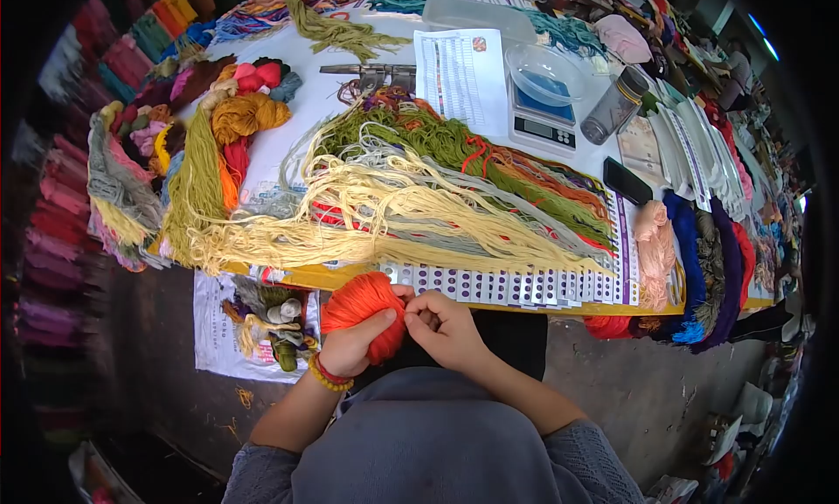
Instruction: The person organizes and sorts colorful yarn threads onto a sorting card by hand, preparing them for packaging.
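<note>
Orange-red, rounded yarn bundle (360, 314) is resting in the left hand (354, 343), fingers curling round; just beside, the right hand (449, 331) is pressing fingers together, apparently teasing strands; continuing is likely requiring steady left support.

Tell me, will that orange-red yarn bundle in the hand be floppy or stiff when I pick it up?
The orange-red yarn bundle would probably feel soft, since it is made of many thin strands. It may sag only a little, as it looks plump in the left hand. Pushed, it might roll slightly, because its sides look rounded.
</note>
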`<state>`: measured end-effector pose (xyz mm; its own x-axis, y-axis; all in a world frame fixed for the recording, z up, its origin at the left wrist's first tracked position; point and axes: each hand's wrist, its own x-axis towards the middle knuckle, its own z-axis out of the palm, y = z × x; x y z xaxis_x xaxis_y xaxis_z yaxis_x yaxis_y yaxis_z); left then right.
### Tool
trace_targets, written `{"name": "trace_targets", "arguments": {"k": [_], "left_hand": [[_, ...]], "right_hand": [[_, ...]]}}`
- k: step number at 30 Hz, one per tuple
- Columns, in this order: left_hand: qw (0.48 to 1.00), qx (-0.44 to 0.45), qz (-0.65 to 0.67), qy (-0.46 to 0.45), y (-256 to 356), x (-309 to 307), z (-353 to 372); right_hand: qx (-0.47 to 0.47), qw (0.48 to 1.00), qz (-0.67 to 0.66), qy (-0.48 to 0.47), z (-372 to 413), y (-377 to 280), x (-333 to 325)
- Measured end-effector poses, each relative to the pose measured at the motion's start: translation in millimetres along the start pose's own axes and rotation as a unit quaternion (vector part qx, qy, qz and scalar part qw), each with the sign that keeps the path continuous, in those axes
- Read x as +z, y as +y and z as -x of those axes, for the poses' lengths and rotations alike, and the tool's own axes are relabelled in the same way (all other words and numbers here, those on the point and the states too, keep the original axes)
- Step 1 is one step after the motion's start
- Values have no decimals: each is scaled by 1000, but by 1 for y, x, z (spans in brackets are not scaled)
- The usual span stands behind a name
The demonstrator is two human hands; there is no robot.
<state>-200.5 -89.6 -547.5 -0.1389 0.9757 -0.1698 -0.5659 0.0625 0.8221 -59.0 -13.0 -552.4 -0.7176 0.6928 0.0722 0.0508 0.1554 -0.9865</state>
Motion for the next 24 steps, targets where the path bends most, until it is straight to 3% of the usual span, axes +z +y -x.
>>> {"name": "trace_targets", "arguments": {"k": [2, 5, 9, 14, 16, 24], "left_hand": [[999, -12, 32, 18, 4, 4, 0], [999, -30, 42, 10, 2, 3, -2], [1000, -4, 7, 3, 1, 7, -2], [999, -23, 33, -2, -1, 2, -3], [999, -27, 41, 5, -2, -2, -3], [995, -28, 88, -26, 8, 2, 4]], "right_hand": [[103, 980, -172, 5, 1, 11, 2], [80, 980, -181, 10, -1, 10, 4], [-2, 1000, 14, -12, 0, 4, -2], [42, 998, -39, 0, 4, 8, 0], [90, 986, -140, 2, 4, 10, 2], [65, 992, -105, 10, 6, 8, 11]]}}
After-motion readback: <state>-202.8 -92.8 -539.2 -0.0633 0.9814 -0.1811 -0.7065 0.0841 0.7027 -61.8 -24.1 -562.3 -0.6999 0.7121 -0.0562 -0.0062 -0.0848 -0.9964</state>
